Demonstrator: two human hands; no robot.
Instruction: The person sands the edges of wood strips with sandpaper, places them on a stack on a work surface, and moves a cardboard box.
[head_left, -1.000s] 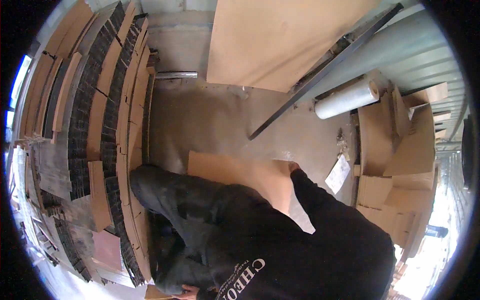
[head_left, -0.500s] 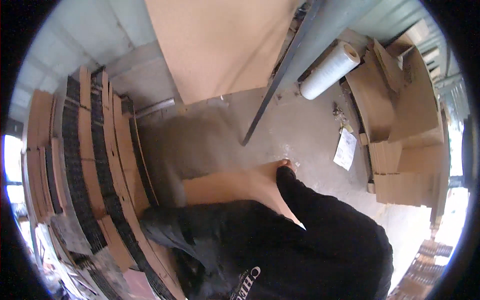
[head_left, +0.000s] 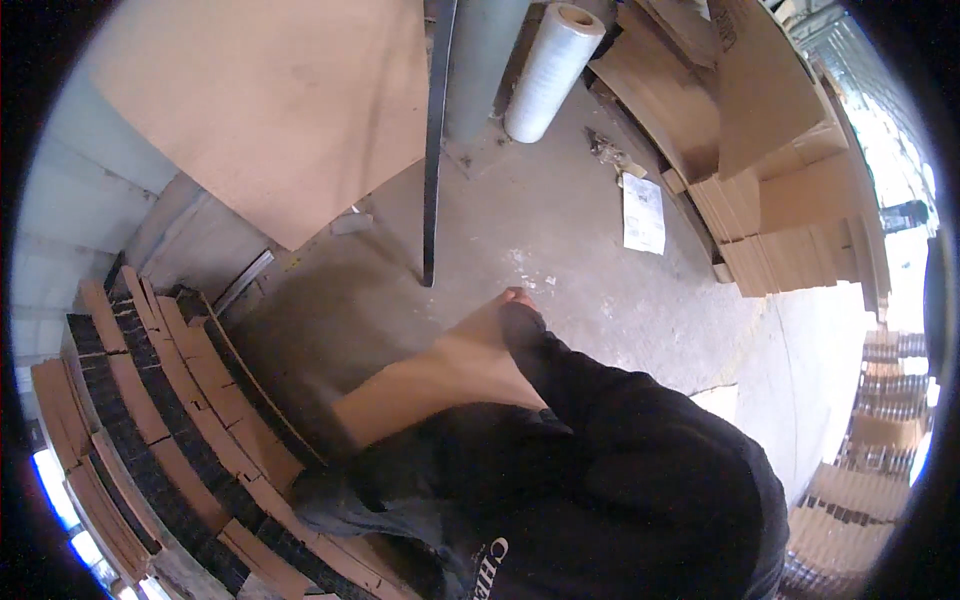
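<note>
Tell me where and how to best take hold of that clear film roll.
Probably around the upper part of the film roll, below its hollow core, coming from the near side. It appears to stand on end, its rounded side facing you, with a dark bar to its left and a cardboard stack to its right.

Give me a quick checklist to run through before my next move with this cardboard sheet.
1. Right hand on the cardboard sheet: ok, gripping near its far corner.
2. Left hand placement: cannot tell, out of view.
3. Sheet's near edge: cannot tell, hidden by dark clothing.
4. Plastic film roll apart from the sheet: ok.
5. Floor free of loose paper: not ok, a white paper lies there.
</note>
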